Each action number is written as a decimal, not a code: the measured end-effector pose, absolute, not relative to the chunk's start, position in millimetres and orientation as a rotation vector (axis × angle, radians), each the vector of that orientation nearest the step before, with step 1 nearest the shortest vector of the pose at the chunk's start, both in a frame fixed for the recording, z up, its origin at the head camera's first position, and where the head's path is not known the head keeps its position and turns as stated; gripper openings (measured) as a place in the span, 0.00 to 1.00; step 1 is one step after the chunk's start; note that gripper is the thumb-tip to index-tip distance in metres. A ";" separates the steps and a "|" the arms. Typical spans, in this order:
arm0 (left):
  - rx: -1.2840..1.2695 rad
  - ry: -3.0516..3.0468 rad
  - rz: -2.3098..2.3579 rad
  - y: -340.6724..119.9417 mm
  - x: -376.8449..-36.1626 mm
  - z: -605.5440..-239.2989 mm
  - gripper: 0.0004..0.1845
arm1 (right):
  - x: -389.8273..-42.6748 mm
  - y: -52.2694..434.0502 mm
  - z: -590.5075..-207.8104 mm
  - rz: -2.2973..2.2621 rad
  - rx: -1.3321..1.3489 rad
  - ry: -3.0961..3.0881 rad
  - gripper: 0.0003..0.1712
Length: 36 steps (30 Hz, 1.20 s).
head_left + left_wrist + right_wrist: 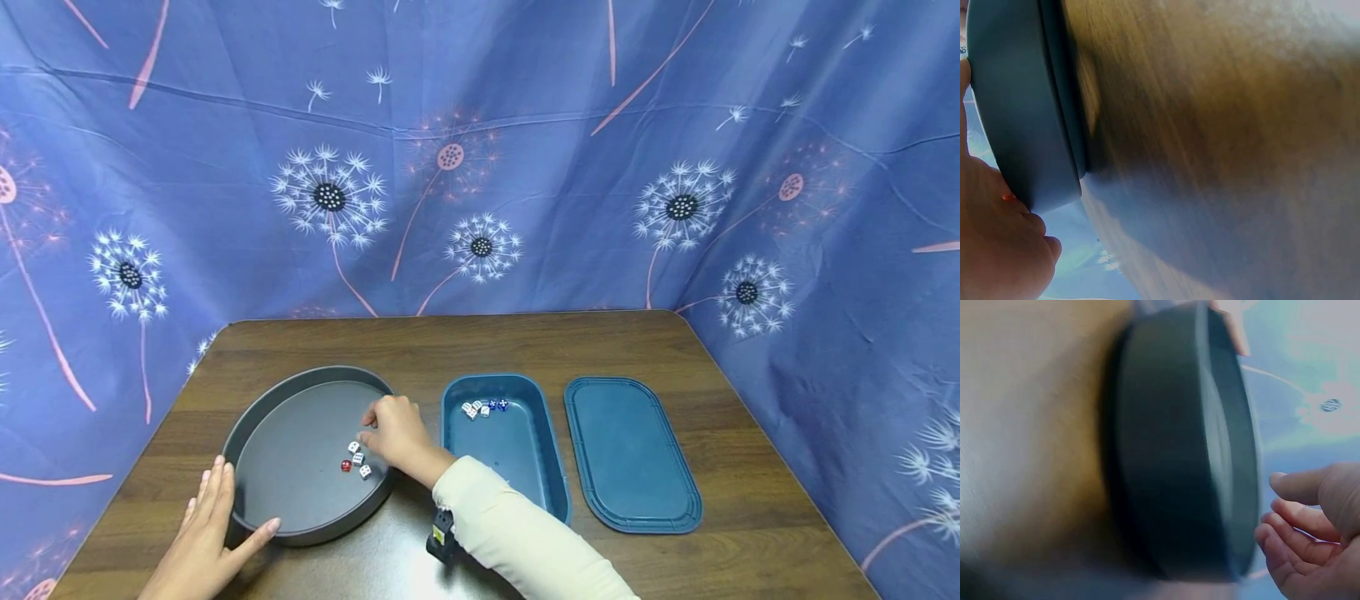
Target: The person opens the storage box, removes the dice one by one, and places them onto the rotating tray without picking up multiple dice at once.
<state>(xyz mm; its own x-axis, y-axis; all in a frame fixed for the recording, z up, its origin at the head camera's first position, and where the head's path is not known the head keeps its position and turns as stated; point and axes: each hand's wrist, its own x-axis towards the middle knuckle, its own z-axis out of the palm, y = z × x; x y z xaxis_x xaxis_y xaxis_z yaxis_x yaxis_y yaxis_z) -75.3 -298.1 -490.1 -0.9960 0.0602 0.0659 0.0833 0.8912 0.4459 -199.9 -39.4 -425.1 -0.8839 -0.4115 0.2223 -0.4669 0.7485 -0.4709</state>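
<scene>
In the head view, a round dark grey tray [315, 400] stands at the left of the table. Three white dice [365, 472] and a red die [346, 466] lie together in its right part. My left hand [202, 525] rests against the tray's left and near wall, fingers straight and thumb spread. My right hand [397, 429] hovers over the tray's right rim, just above the dice. Its fingers [1300, 531] are loosely bent in the right wrist view, with the thumb apart from them and nothing seen between.
A blue rectangular container [517, 458] stands right of the tray, under my right forearm. Several white dice [472, 409] and two blue dice [498, 405] lie at its far end. Its flat blue lid [633, 454] lies farther right on the wooden table [720, 467]. Patterned cloth [555, 192] hangs behind.
</scene>
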 end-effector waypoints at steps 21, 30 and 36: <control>-0.124 -2.958 -0.691 -297.5 -72.2 -492.2 0.57 | -227.0 76.8 -426.6 0.971 0.460 -2.868 0.09; -0.113 -2.967 -0.688 -295.0 -73.3 -490.9 0.57 | -235.2 101.5 -447.8 0.920 0.277 -2.895 0.08; -0.118 -2.964 -0.692 -294.8 -73.0 -490.5 0.56 | -236.0 106.5 -454.1 0.911 0.223 -2.919 0.08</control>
